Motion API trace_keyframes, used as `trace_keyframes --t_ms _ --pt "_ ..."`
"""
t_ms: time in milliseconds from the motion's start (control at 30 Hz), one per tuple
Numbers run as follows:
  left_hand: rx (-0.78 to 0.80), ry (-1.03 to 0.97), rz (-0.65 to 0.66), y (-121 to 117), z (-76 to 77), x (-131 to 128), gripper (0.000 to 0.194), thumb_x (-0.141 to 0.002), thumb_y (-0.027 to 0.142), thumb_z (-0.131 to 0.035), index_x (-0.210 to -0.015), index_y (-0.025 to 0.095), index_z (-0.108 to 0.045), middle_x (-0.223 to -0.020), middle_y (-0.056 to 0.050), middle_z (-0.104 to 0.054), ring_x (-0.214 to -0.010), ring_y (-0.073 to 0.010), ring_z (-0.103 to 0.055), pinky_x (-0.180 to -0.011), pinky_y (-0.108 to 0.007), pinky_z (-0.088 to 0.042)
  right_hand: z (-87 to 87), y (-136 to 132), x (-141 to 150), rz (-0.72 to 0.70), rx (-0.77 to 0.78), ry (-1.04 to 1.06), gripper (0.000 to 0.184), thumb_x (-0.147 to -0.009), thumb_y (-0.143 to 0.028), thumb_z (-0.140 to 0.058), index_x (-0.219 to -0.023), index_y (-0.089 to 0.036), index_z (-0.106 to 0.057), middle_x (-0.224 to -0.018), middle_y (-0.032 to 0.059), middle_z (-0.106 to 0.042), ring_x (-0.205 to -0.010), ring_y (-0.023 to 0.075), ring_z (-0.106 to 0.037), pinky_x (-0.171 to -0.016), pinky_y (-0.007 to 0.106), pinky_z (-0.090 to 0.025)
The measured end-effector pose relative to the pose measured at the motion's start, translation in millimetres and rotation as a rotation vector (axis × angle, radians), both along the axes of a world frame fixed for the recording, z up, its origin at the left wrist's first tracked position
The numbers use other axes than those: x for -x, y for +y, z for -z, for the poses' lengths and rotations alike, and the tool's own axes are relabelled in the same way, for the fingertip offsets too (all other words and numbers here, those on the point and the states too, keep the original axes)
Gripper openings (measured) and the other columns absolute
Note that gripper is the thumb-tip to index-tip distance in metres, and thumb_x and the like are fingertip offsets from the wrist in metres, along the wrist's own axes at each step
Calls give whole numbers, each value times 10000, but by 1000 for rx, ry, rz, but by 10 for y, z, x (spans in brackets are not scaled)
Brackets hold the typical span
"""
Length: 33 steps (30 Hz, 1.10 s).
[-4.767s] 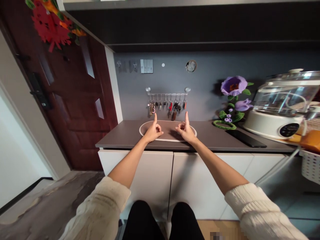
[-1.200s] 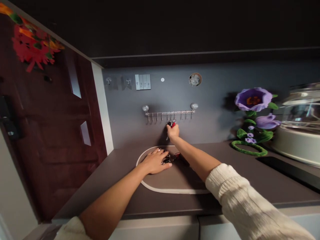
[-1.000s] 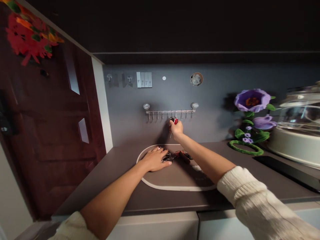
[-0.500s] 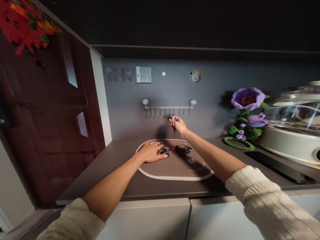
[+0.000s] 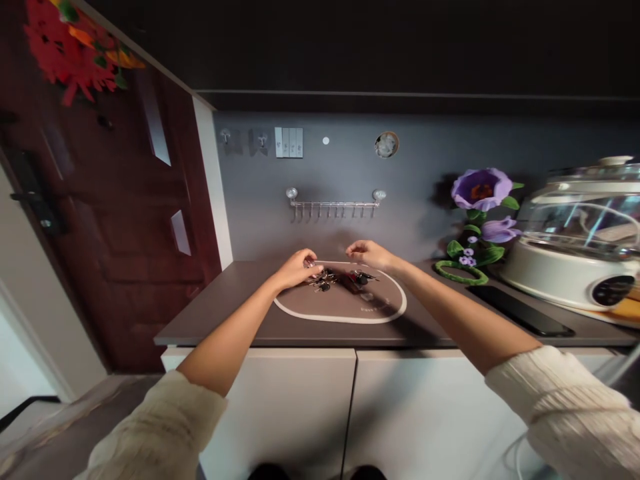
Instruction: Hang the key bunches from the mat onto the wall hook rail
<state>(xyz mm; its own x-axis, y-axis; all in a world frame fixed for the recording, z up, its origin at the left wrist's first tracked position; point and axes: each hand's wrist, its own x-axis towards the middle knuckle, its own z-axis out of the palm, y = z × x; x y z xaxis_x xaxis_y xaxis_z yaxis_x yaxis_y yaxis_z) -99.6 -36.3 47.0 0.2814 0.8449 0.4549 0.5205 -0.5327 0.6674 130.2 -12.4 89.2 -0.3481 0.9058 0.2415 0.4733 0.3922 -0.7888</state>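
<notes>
several keys (image 5: 326, 280) lie on the oval mat (image 5: 345, 311), below the hook rail (image 5: 335, 204). left hand (image 5: 296, 269) curls at their left; right hand (image 5: 373, 253) hovers near the mat's far edge, fingers bent. from here i cannot tell whether either hand's fingers clamp anything.

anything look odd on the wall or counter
The round hole in the wall above the hook rail looks odd: crumpled pale material fills it. Keys lie jumbled on the mat; nothing looks spilled.
</notes>
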Motion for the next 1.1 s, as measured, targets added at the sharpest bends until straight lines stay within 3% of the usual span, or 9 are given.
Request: trace_keyframes --t_ms 133,200,267,333,433,567,667,1100 --pt "334 -51 271 -176 -214 -55 377 -609 482 -656 -708 156 -494 -566 34 -464 -485 -66 -416 -483 -208 -325 -145 -299 37 -297 314 -140 233 -609 -335 -677 -714 -143 -597 -702 46 -626 -557 104 -504 -530 227 -390" --pt "481 -118 412 -263 -305 -82 419 -621 523 -636 -600 156 -434 -474 60 -348 -413 -40 -323 -440 -200 -268 -183 -417 62 -402 411 -108 322 -654 -454 -631 -677 -136 -582 -627 39 -594 -520 92 -476 -507 222 -373" --pt "564 -244 496 -328 -341 -107 507 -651 606 -548 -508 166 -339 -438 67 -265 -383 -32 -275 -424 -205 -254 -161 -476 90 -422 468 10 480 -700 -614 -491 -577 -150 -516 -494 6 -496 -442 75 -399 -458 217 -333" --pt "607 -374 486 -357 -302 -121 586 -658 696 -421 -452 177 -243 -406 67 -198 -353 -32 -241 -397 -207 -230 -72 -483 120 -370 482 161 605 -701 -734 -300 -480 -178 -389 -397 -30 -345 -380 63 -286 -407 211 -272" --pt "653 -518 427 -349 -122 -98 637 -627 779 -265 -418 183 -180 -371 61 -146 -314 -35 -199 -359 -207 -170 146 -454 152 -299 468 331 637 -668 -789 -125 -439 -203 -230 -364 -52 -188 -359 64 -177 -373 210 -189" --pt "725 -614 394 -315 170 -6 657 -596 817 -193 -402 190 -157 -341 53 -145 -298 -38 -175 -350 -215 -136 440 -456 136 -291 495 419 629 -654 -795 -82 -437 -212 -171 -366 -54 -150 -359 65 -137 -374 218 -156" --pt "708 -697 394 -297 293 43 655 -605 818 -167 -402 195 -152 -323 50 -145 -300 -40 -163 -356 -222 -136 563 -482 104 -268 489 475 628 -650 -794 -44 -434 -217 -165 -360 -53 -142 -357 68 -130 -378 223 -165" --pt "707 -770 426 -279 317 16 653 -610 814 -184 -401 196 -145 -300 49 -144 -284 -38 -145 -344 -213 -92 597 -512 113 -340 520 606 638 -653 -794 -123 -409 -206 -164 -342 -54 -136 -319 57 -137 -346 208 -139"
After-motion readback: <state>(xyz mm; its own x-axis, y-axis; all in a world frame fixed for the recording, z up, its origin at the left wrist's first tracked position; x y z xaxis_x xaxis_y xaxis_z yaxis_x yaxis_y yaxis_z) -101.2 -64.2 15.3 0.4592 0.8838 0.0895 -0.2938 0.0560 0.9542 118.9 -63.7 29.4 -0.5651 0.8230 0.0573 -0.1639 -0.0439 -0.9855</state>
